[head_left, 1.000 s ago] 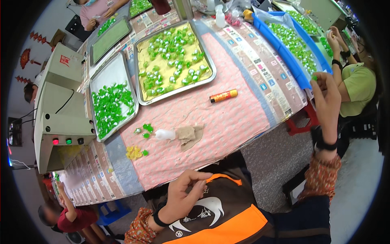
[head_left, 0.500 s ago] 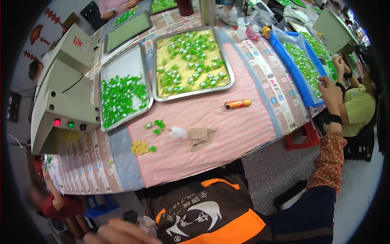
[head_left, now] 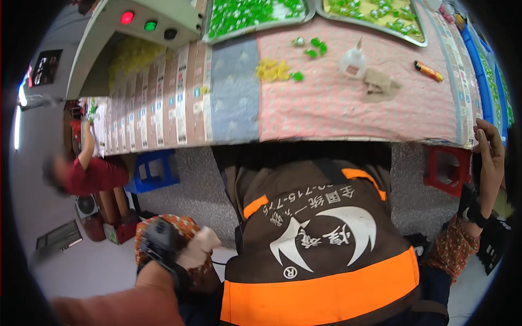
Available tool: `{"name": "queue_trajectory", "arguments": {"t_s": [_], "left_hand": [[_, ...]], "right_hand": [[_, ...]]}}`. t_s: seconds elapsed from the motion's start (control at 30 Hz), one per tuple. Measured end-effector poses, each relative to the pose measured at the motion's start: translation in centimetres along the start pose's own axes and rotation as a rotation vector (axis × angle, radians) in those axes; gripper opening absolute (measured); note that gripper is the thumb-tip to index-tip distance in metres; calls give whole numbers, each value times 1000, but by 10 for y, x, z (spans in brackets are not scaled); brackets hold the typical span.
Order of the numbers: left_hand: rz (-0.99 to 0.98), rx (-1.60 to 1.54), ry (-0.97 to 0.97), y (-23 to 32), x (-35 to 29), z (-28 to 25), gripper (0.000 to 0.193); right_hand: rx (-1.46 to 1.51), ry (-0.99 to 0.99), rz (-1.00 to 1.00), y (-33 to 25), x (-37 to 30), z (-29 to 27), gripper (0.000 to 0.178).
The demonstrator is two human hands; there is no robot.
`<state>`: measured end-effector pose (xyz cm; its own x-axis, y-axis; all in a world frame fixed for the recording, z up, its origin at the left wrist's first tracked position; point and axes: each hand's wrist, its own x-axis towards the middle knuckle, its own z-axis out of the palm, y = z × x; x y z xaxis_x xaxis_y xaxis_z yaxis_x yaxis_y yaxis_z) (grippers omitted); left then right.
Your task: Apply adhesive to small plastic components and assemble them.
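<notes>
My left hand (head_left: pixel 198 247) is low at my left side next to my brown and orange vest (head_left: pixel 321 244), fingers curled into a fist with nothing showing in them. A black band (head_left: pixel 157 242) sits on its wrist. My right hand (head_left: pixel 489 155) is raised beside the right corner of the pink-clothed table (head_left: pixel 353 114), fingers loosely extended and holding nothing; it also wears a black wristband. On the cloth lie a small white bottle (head_left: pixel 352 61), an orange tube (head_left: pixel 428 71), a brown paper scrap (head_left: pixel 380 84), yellow pieces (head_left: pixel 272 69) and green pieces (head_left: pixel 312 48).
Metal trays of green pieces (head_left: pixel 244 13) line the table's far side, beside a grey machine with red and green buttons (head_left: pixel 136 22). Blue bins (head_left: pixel 484 70) stand at right. A blue stool (head_left: pixel 155 168) and a red stool (head_left: pixel 446 168) stand below. A person in red (head_left: pixel 89 174) crouches at left.
The view has tipped down toward my body. My left hand has come in at my left side and closed. My right hand has sunk lower beside the table corner.
</notes>
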<state>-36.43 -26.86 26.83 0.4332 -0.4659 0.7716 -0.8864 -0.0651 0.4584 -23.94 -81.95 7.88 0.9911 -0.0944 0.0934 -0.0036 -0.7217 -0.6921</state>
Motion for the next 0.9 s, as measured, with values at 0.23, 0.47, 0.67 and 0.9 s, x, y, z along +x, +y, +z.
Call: {"name": "queue_trajectory", "arguments": {"t_s": [0.23,0.47,0.67,0.9], "left_hand": [[-40,119,114,52,-70,-10,64],[-48,323,246,97,-123,-2,65],[-94,500,336,129,-154,4,66],[-176,691,430,157,-179,21,66]], "right_hand": [[36,-98,-44,-43,-22,47,22],[74,-201,-122,-78,-32,89,20],[95,-208,-96,-89,-38,96,19],[97,-236,-83,-84,-44,109,19]]}}
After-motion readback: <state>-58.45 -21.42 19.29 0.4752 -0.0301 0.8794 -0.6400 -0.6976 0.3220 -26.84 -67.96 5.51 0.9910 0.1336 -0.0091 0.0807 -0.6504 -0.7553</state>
